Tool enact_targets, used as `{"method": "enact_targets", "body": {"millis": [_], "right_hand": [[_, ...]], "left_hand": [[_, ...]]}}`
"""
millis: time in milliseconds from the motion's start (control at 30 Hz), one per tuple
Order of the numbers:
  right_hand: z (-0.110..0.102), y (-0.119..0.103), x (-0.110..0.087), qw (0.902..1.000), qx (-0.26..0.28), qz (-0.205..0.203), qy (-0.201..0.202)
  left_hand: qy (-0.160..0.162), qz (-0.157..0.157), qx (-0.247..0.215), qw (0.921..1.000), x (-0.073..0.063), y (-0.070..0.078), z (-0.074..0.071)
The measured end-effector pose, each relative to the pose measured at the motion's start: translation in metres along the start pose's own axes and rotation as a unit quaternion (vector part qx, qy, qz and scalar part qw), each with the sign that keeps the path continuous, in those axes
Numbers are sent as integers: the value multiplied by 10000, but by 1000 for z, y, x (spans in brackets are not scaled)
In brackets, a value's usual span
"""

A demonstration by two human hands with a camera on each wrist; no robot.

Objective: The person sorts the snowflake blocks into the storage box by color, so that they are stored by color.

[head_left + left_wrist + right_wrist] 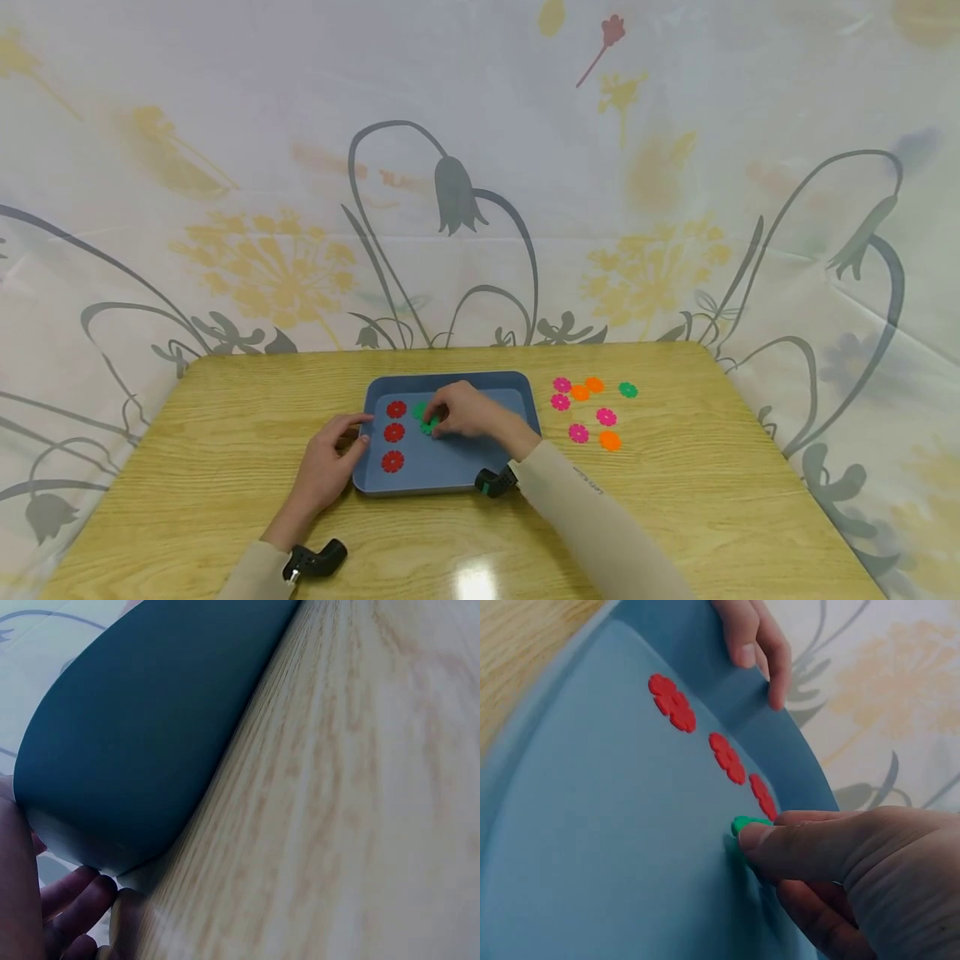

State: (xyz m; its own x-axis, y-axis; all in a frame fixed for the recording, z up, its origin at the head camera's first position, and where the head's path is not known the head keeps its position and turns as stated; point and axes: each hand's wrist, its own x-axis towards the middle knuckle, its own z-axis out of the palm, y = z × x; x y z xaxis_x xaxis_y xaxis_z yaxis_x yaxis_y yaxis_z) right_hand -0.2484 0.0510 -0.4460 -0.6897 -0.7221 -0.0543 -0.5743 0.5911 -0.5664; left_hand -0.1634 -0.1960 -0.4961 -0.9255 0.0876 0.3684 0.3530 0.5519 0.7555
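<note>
A blue tray (450, 475) lies on the table. Inside, along its left side, runs a column of three red flower-shaped discs (393, 432). My left hand (327, 462) holds the tray by its left wall, with fingertips over the rim in the right wrist view and other fingers curled against the outside in the left wrist view. Between thumb and fingers my right hand (468, 410) pinches a green flower-shaped disc (750, 823), low over the tray floor and right of the red ones. Another green disc (419, 409) lies just behind it, partly covered by the hand.
Right of the tray, loose on the wooden table (675, 483), are several pink flower discs (606, 417), three orange ones (611, 441) and one green disc (628, 390). A flower-printed curtain (480, 275) hangs behind the table's back edge.
</note>
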Motion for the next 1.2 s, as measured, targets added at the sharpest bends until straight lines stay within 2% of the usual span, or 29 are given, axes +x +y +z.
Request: {"method": "enact_targets", "body": {"millis": [233, 433, 633, 833, 1200], "right_hand": [[1, -1, 1, 9996, -235, -123, -66], [-2, -2, 0, 9989, -469, -59, -48], [-2, -4, -1, 9992, -360, 106, 116], [1, -5, 1, 9999, -115, 40, 120], [5, -7, 4, 9998, -184, 47, 68]], "left_hand": [[22, -4, 37, 10000, 0, 0, 0], [38, -3, 75, 10000, 1, -1, 1], [40, 14, 91, 9999, 1, -1, 0], [30, 8, 75, 10000, 0, 0, 0], [27, -73, -5, 10000, 0, 0, 0]]}}
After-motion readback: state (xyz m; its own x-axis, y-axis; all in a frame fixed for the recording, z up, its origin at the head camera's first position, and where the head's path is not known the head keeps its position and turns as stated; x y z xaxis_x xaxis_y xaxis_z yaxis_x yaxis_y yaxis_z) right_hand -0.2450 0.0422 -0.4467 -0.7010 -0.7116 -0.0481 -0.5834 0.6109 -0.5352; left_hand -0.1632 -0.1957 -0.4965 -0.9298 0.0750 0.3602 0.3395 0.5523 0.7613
